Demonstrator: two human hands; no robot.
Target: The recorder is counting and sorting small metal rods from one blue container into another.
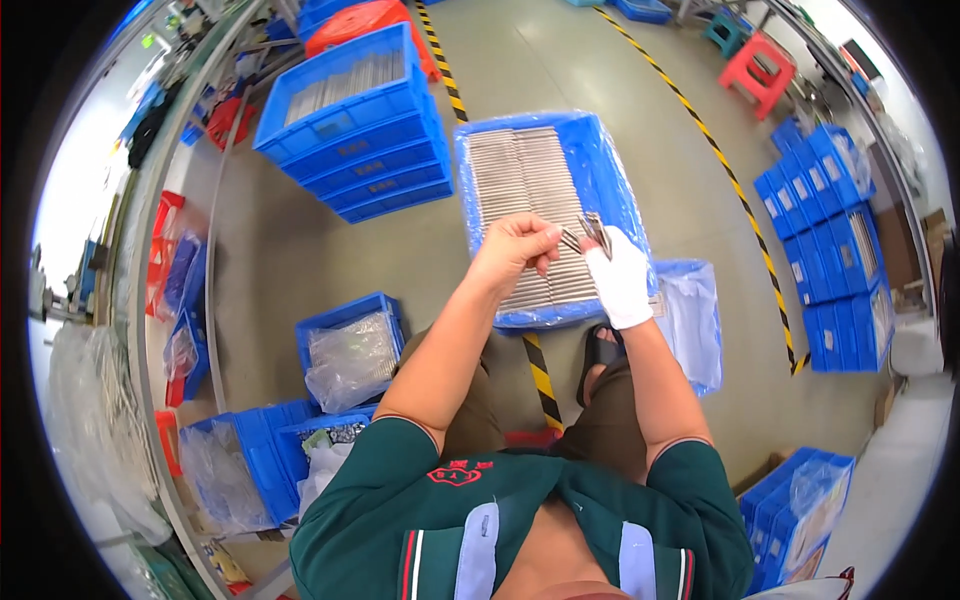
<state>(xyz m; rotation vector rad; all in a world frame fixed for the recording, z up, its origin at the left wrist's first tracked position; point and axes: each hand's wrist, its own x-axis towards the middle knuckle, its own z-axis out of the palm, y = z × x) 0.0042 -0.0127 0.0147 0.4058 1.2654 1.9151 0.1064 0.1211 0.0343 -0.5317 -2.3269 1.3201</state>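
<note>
In front of me a blue crate lined with clear plastic holds two long rows of thin silvery metal pieces, packed side by side. Above its right part, my right hand, in a white glove, is closed around a small bunch of shiny metal pieces; their exact kind is too small to make out. My bare left hand pinches the end of a slim metal piece between thumb and fingers, close to the bunch. Both hands hover over the rows.
A stack of blue crates filled with similar pieces stands far left. Another plastic-lined blue bin sits right of the crate. Blue bins with plastic bags are at lower left. More blue bins and a red stool stand right.
</note>
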